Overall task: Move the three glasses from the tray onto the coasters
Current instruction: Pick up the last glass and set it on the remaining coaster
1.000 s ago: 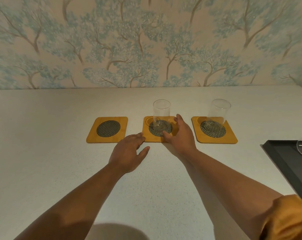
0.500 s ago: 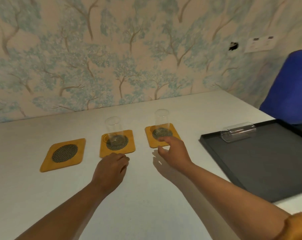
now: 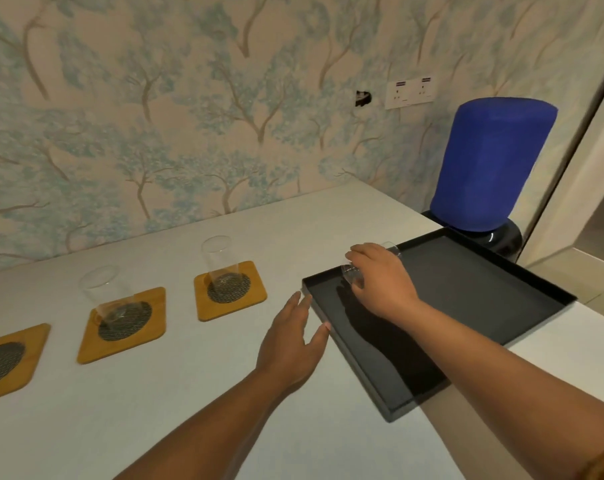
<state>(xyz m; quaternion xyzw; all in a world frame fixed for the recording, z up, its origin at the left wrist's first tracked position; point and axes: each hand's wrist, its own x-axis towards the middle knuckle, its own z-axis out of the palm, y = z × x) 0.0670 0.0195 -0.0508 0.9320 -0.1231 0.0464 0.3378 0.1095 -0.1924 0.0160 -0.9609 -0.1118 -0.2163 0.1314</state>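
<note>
A black tray [image 3: 484,299] lies on the white table at the right. A clear glass [image 3: 354,273] lies on its side near the tray's far left corner, and my right hand [image 3: 380,282] is closed over it. My left hand [image 3: 293,341] rests flat on the table, fingers apart, touching the tray's left edge. Three yellow coasters with dark mesh centres stand in a row at the left. The right coaster [image 3: 229,291] bears an upright glass [image 3: 219,263]. The middle coaster [image 3: 123,322] bears another glass [image 3: 103,292]. The left coaster [image 3: 6,360] has nothing on it.
A wall with tree-pattern wallpaper runs along the table's far edge, with a socket plate [image 3: 409,93]. A blue chair back [image 3: 491,164] stands beyond the table's right end, just behind the tray.
The view has swung right, bringing the whole tray into sight. My right hand left the coasters and closed over the lying glass in the tray. My left hand moved right to the tray's edge.
</note>
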